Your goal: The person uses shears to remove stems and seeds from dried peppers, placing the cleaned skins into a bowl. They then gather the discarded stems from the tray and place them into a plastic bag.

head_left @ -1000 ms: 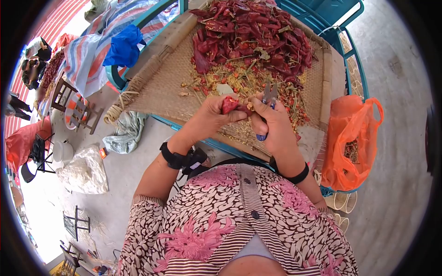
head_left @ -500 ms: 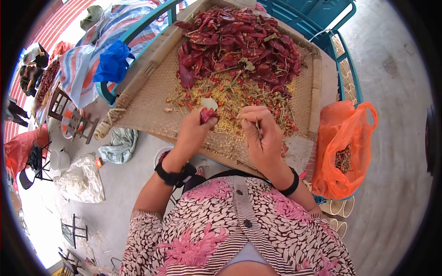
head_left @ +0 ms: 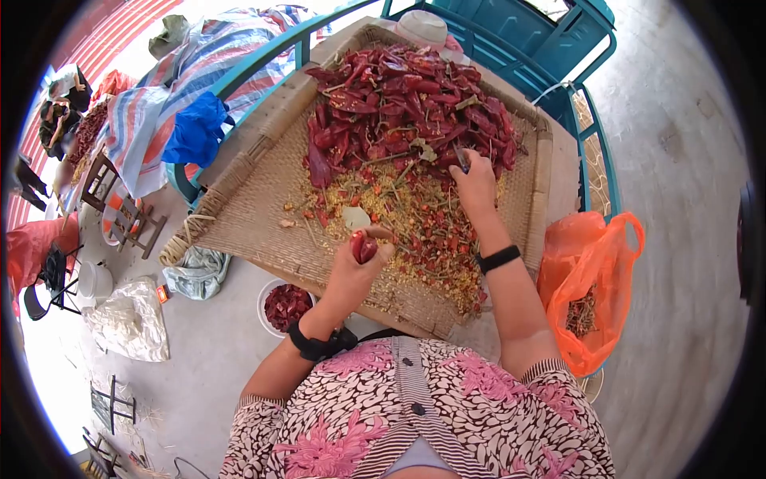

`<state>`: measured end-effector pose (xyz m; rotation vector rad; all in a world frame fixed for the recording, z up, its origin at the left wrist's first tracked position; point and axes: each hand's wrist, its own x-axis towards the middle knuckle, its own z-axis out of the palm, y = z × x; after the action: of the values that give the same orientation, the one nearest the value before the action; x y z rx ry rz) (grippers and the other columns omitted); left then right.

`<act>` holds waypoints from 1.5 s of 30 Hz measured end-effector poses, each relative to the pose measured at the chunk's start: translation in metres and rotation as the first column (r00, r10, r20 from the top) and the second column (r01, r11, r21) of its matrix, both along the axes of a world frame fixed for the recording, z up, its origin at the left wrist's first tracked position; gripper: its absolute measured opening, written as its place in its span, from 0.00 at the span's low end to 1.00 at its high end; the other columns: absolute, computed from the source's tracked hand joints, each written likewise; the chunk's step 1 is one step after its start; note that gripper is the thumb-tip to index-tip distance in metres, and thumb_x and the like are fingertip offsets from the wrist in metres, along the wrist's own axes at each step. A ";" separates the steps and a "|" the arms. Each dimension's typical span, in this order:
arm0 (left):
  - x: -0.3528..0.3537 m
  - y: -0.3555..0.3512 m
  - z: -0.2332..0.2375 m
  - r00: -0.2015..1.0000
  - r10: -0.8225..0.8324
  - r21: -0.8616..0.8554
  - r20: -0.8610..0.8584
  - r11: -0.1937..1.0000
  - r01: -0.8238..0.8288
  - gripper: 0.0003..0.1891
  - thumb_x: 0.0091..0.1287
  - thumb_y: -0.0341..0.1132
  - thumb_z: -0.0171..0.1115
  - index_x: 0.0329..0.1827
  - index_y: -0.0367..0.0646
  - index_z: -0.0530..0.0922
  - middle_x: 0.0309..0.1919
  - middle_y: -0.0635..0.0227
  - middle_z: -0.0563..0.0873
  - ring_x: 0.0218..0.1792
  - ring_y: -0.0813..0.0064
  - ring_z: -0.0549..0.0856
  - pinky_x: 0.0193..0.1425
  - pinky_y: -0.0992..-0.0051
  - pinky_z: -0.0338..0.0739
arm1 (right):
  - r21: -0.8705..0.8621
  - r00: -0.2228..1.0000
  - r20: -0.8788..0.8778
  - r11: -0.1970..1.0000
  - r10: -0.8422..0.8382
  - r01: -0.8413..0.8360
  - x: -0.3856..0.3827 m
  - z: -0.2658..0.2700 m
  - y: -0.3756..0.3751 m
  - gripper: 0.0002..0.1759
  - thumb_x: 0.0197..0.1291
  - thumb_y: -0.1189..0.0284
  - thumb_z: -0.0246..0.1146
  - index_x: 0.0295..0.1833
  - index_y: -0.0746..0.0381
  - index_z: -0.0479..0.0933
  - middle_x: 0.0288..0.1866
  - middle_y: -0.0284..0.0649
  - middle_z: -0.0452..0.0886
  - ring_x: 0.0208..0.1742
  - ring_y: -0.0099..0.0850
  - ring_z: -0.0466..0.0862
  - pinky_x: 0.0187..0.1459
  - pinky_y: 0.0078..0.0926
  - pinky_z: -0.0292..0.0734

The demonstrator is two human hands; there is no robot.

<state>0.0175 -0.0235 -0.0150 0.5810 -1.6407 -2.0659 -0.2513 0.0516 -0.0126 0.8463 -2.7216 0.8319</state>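
My left hand (head_left: 356, 275) is closed around dried red chili peppers (head_left: 365, 248), over the near part of a woven tray (head_left: 247, 203). Further out, my right hand (head_left: 477, 185) is at the near right edge of a heap of dried red chilies (head_left: 399, 96). A small, thin, dark object (head_left: 462, 160) shows at its fingertips; what kind it is I cannot make out. Yellow seeds (head_left: 351, 191), stems and red scraps are spread between the hands and the heap. A pale flat piece (head_left: 356, 217) lies just beyond my left hand.
An orange plastic bag (head_left: 594, 295) with stems inside hangs at the right. Below the tray's left side stands a white bowl (head_left: 266, 321) of red chili pieces. Teal metal rails (head_left: 319, 30) border the tray, and a blue bag (head_left: 195, 128) hangs on the left one. People are at far left.
My right hand has moved away from my left hand, forward to the chili heap. My left hand has shifted slightly nearer, still holding red chili. The view has shifted, revealing the bowl.
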 end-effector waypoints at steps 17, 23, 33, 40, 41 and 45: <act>-0.041 0.003 0.002 0.977 0.171 -0.555 -0.127 0.804 -0.213 0.29 0.62 0.22 0.66 0.68 0.42 0.69 0.56 0.65 0.80 0.53 0.80 0.80 0.54 0.79 0.76 | -0.557 0.685 0.556 0.823 0.470 -0.113 0.128 0.040 0.016 0.12 0.61 0.67 0.69 0.41 0.63 0.75 0.25 0.27 0.75 0.22 0.13 0.70 0.23 0.14 0.65; -0.029 0.001 -0.001 0.963 0.072 0.039 -0.259 0.997 -0.064 0.25 0.65 0.22 0.64 0.66 0.39 0.69 0.54 0.65 0.80 0.51 0.78 0.81 0.52 0.77 0.79 | -0.637 0.380 0.723 0.770 0.576 0.045 0.132 0.059 0.029 0.11 0.65 0.65 0.66 0.44 0.61 0.77 0.25 0.26 0.74 0.20 0.12 0.70 0.20 0.11 0.60; -0.018 -0.004 0.008 0.984 0.077 0.058 -0.162 0.996 -0.069 0.17 0.62 0.21 0.65 0.55 0.38 0.78 0.45 0.68 0.83 0.46 0.80 0.83 0.48 0.78 0.80 | -0.640 0.565 0.580 0.758 0.587 -0.131 0.138 0.056 0.031 0.07 0.64 0.71 0.66 0.45 0.62 0.81 0.28 0.25 0.75 0.22 0.12 0.70 0.22 0.12 0.62; -0.020 0.001 0.021 0.987 0.060 -0.312 -0.147 0.944 -0.104 0.16 0.63 0.25 0.67 0.54 0.36 0.77 0.42 0.71 0.84 0.43 0.83 0.81 0.44 0.80 0.78 | -0.596 0.703 0.414 0.756 0.579 -0.271 0.133 0.049 0.034 0.05 0.61 0.77 0.66 0.42 0.64 0.78 0.38 0.31 0.79 0.27 0.16 0.74 0.27 0.15 0.69; -0.021 0.000 0.018 0.989 0.033 -0.297 -0.141 0.952 -0.074 0.17 0.63 0.26 0.68 0.54 0.36 0.77 0.41 0.71 0.84 0.43 0.83 0.81 0.44 0.80 0.78 | -0.530 0.759 0.320 0.771 0.567 -0.352 0.134 0.050 0.033 0.05 0.60 0.78 0.66 0.41 0.64 0.77 0.39 0.33 0.80 0.27 0.17 0.76 0.28 0.15 0.70; -0.027 -0.001 0.001 0.992 0.033 -0.286 -0.120 0.956 -0.066 0.15 0.62 0.26 0.68 0.52 0.37 0.78 0.38 0.68 0.85 0.38 0.81 0.82 0.42 0.78 0.78 | -0.315 0.824 -0.119 0.766 0.554 -0.560 0.132 0.048 0.030 0.10 0.52 0.82 0.67 0.39 0.63 0.76 0.40 0.38 0.81 0.28 0.27 0.81 0.29 0.21 0.74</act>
<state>-0.0092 -0.0244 -0.0143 0.3919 -1.7970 -1.7442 -0.1192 0.0813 0.0355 1.5952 -2.2019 1.3390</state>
